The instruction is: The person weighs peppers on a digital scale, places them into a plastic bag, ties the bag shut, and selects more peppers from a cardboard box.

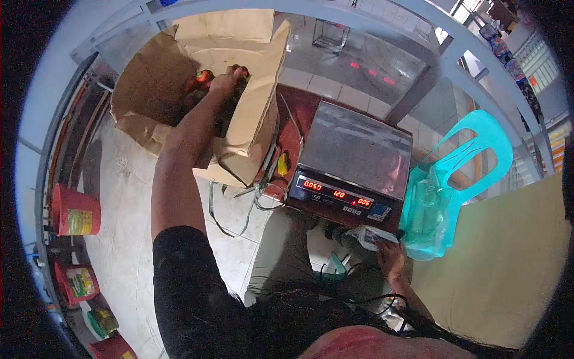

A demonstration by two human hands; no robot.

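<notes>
My left hand (pixel 225 82) reaches into an open cardboard box (pixel 266 99). Its fingers curl round a red pepper (pixel 244 72), mostly covered by the hand. Another red pepper (pixel 204 76) lies beside it, and the shaded contents lower down are hard to make out. My right hand (pixel 391 258) is closed on a clear plastic bag (pixel 369 236) just below the front edge of a digital scale (pixel 359 149). The scale's red display reads 0.050, 1.20 and 0.06; its metal plate carries nothing. Between box and scale lies a yellow-green pepper (pixel 283 163).
A turquoise plastic chair (pixel 478 149) stands right of the scale, with clear plastic bags (pixel 426 206) on it. Loose strapping (pixel 257 194) hangs beside the box. Red pots (pixel 76 209) line the left side. A cardboard sheet (pixel 496 263) is at the right.
</notes>
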